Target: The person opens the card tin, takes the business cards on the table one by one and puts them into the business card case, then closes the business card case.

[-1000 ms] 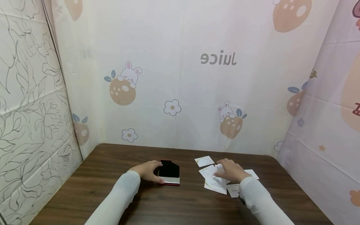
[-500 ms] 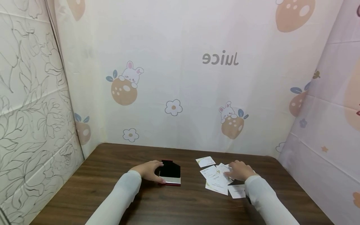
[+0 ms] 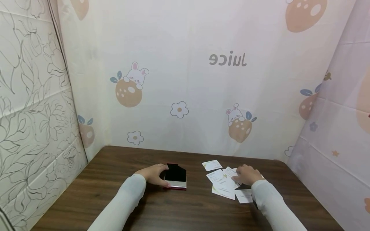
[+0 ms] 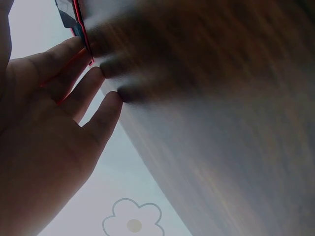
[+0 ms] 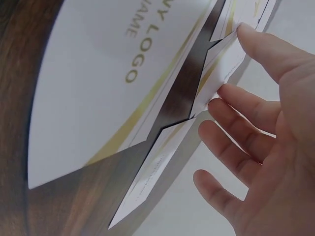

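A card case (image 3: 175, 175) with a black panel, a silver strip and red edges lies on the table. My left hand (image 3: 151, 175) grips it from the left, the thumb at its near corner and a finger at its far side. In the left wrist view the fingers (image 4: 78, 49) meet its red edge. Several white business cards (image 3: 222, 186) with gold accents lie spread and overlapping to the right. Over their right side, my right hand (image 3: 248, 175) has thumb and index finger apart, touching a card (image 5: 216, 64); its other fingers are loosely bent.
A brown wood-grain table (image 3: 185, 211) carries everything. One business card (image 3: 212, 165) lies apart at the back and another (image 3: 243, 195) near the right sleeve. A printed curtain (image 3: 179, 80) hangs behind the table, with patterned sheets at both sides.
My right hand has shifted right across the cards, baring more of the middle ones, then stayed put. My left hand and the card case keep their place; the view has turned slightly.
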`<action>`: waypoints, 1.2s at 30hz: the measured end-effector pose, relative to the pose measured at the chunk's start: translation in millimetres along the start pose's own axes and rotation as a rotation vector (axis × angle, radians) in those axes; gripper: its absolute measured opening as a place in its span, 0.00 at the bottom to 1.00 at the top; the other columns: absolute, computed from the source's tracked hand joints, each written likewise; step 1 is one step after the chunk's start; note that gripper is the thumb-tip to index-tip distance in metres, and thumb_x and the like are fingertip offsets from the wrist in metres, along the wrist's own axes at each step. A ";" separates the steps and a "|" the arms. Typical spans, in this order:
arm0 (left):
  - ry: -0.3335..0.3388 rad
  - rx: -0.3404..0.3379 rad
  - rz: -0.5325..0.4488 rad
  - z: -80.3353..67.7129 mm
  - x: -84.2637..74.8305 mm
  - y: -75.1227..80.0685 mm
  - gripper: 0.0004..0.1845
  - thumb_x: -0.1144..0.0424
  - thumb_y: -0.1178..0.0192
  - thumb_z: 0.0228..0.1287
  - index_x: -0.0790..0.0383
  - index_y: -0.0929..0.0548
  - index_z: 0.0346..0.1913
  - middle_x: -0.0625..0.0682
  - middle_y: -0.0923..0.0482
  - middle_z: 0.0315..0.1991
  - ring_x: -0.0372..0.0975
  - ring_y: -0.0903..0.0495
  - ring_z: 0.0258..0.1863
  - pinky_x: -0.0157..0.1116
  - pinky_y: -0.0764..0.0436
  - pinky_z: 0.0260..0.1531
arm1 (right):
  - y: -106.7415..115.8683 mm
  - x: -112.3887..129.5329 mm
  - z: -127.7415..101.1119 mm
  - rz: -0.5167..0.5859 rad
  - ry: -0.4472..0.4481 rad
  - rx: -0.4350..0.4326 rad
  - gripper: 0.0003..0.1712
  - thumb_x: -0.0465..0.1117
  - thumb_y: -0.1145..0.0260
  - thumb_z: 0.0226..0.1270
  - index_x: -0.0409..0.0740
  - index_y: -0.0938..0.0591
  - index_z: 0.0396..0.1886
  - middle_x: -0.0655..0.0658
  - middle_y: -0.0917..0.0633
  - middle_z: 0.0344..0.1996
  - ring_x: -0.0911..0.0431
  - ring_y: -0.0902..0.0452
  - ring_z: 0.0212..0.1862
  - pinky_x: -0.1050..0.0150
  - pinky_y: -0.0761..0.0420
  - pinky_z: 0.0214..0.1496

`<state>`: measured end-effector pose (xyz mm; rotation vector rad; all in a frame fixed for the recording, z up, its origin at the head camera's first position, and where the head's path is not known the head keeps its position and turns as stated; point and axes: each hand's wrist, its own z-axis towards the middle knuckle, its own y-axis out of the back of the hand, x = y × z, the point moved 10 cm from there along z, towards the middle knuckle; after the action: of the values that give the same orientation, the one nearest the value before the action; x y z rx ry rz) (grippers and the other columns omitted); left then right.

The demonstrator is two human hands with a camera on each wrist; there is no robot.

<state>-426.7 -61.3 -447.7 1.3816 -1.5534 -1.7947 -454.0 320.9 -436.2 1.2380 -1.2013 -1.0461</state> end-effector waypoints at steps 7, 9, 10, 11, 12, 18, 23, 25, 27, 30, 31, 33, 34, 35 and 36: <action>0.006 -0.008 0.009 1.7 1.9 -1.6 0.48 0.36 0.29 0.53 0.60 0.30 0.72 0.56 0.34 0.71 0.49 0.33 0.69 0.51 0.31 0.65 | -1.6 -5.9 2.7 0.072 -0.022 -0.004 0.30 0.55 0.27 0.62 0.33 0.16 0.51 0.35 0.18 0.45 0.37 0.24 0.50 0.32 0.26 0.52; 0.008 -0.008 0.004 2.0 2.0 -1.6 0.48 0.36 0.29 0.53 0.59 0.30 0.72 0.56 0.34 0.71 0.49 0.33 0.69 0.51 0.31 0.65 | -2.5 -9.4 3.7 0.112 -0.045 0.009 0.32 0.55 0.26 0.61 0.32 0.17 0.51 0.34 0.18 0.45 0.37 0.23 0.49 0.33 0.25 0.51; 0.008 -0.008 0.001 1.8 1.7 -1.4 0.48 0.36 0.29 0.53 0.60 0.30 0.72 0.57 0.34 0.71 0.49 0.34 0.69 0.51 0.31 0.65 | -2.7 -11.1 4.0 0.136 -0.059 0.019 0.32 0.55 0.26 0.61 0.31 0.17 0.51 0.33 0.18 0.45 0.37 0.23 0.49 0.33 0.25 0.51; 0.007 -0.008 -0.001 1.5 1.1 -1.1 0.48 0.36 0.29 0.53 0.60 0.30 0.72 0.57 0.34 0.71 0.49 0.33 0.69 0.51 0.31 0.65 | -3.1 -12.6 4.3 0.159 -0.072 0.029 0.33 0.55 0.26 0.61 0.30 0.18 0.51 0.33 0.18 0.45 0.37 0.22 0.49 0.34 0.24 0.50; 0.006 -0.008 -0.003 1.3 0.6 -1.0 0.48 0.36 0.29 0.53 0.60 0.30 0.72 0.57 0.34 0.71 0.49 0.33 0.69 0.51 0.31 0.65 | -3.4 -13.9 4.6 0.178 -0.083 0.040 0.33 0.54 0.25 0.61 0.29 0.19 0.51 0.33 0.18 0.45 0.37 0.22 0.48 0.35 0.24 0.51; 0.006 -0.007 -0.009 1.1 -0.2 -1.6 0.47 0.37 0.29 0.54 0.60 0.29 0.71 0.57 0.34 0.71 0.50 0.34 0.69 0.52 0.32 0.65 | -6.8 -17.4 9.5 0.233 -0.112 0.089 0.34 0.53 0.24 0.59 0.28 0.19 0.50 0.34 0.17 0.43 0.40 0.21 0.47 0.39 0.22 0.51; 0.004 -0.006 -0.009 0.8 0.8 -2.9 0.47 0.37 0.29 0.54 0.59 0.30 0.72 0.57 0.35 0.71 0.50 0.34 0.70 0.52 0.32 0.65 | -8.5 -20.8 10.8 0.259 -0.135 0.093 0.35 0.54 0.23 0.57 0.28 0.20 0.49 0.36 0.17 0.41 0.42 0.21 0.45 0.40 0.22 0.51; -0.001 -0.007 -0.009 0.9 1.0 -3.3 0.46 0.37 0.29 0.54 0.59 0.30 0.72 0.57 0.34 0.71 0.50 0.34 0.70 0.52 0.31 0.65 | -8.2 -21.3 10.3 0.272 -0.135 0.090 0.36 0.55 0.22 0.56 0.29 0.21 0.49 0.37 0.18 0.41 0.43 0.21 0.45 0.41 0.22 0.50; -0.004 -0.008 -0.009 0.6 0.6 -3.1 0.46 0.38 0.29 0.54 0.60 0.30 0.71 0.57 0.34 0.71 0.50 0.34 0.69 0.51 0.31 0.65 | -7.9 -21.8 9.7 0.298 -0.136 0.085 0.35 0.54 0.21 0.55 0.30 0.22 0.48 0.38 0.18 0.40 0.44 0.22 0.43 0.42 0.22 0.50; -0.004 -0.010 -0.011 0.4 0.2 -2.8 0.47 0.38 0.29 0.54 0.60 0.30 0.71 0.57 0.34 0.71 0.50 0.34 0.69 0.51 0.31 0.65 | -7.7 -22.7 8.8 0.341 -0.139 0.073 0.35 0.52 0.20 0.53 0.31 0.25 0.47 0.39 0.20 0.39 0.45 0.23 0.42 0.43 0.23 0.49; -0.002 -0.010 -0.011 0.3 0.0 -2.6 0.47 0.38 0.29 0.54 0.60 0.30 0.71 0.57 0.34 0.71 0.50 0.34 0.70 0.51 0.31 0.65 | -7.6 -22.4 8.4 0.356 -0.136 0.069 0.36 0.52 0.19 0.53 0.32 0.26 0.48 0.38 0.20 0.39 0.45 0.23 0.42 0.42 0.23 0.49; 0.001 -0.012 -0.012 0.1 -0.4 -2.1 0.47 0.37 0.29 0.54 0.60 0.30 0.72 0.57 0.34 0.71 0.50 0.34 0.70 0.51 0.32 0.65 | -7.5 -22.3 8.1 0.369 -0.127 0.058 0.36 0.52 0.19 0.53 0.32 0.26 0.50 0.38 0.20 0.40 0.45 0.23 0.42 0.41 0.23 0.50; 0.002 -0.013 -0.012 0.0 -0.5 -1.9 0.47 0.37 0.29 0.54 0.60 0.30 0.72 0.57 0.34 0.71 0.50 0.34 0.70 0.51 0.32 0.65 | -7.5 -22.1 8.1 0.373 -0.121 0.052 0.37 0.52 0.19 0.53 0.33 0.26 0.51 0.38 0.20 0.41 0.45 0.23 0.42 0.41 0.23 0.50; 0.002 -0.014 -0.012 -0.2 -0.8 -1.7 0.47 0.37 0.29 0.54 0.60 0.30 0.72 0.57 0.34 0.71 0.50 0.34 0.70 0.51 0.32 0.65 | -7.1 -21.6 7.6 0.374 -0.114 0.048 0.37 0.52 0.20 0.53 0.34 0.25 0.52 0.39 0.20 0.41 0.45 0.23 0.43 0.40 0.23 0.50; 0.003 -0.016 -0.012 -0.2 -1.0 -1.7 0.47 0.37 0.29 0.54 0.60 0.30 0.72 0.57 0.34 0.71 0.50 0.34 0.70 0.51 0.32 0.65 | -7.1 -21.3 7.4 0.377 -0.106 0.044 0.37 0.52 0.20 0.53 0.34 0.25 0.52 0.39 0.20 0.41 0.45 0.23 0.43 0.39 0.23 0.50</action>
<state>-425.5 -60.1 -448.7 1.3883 -1.5298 -1.8076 -463.2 340.7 -445.4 0.9484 -1.4783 -0.8147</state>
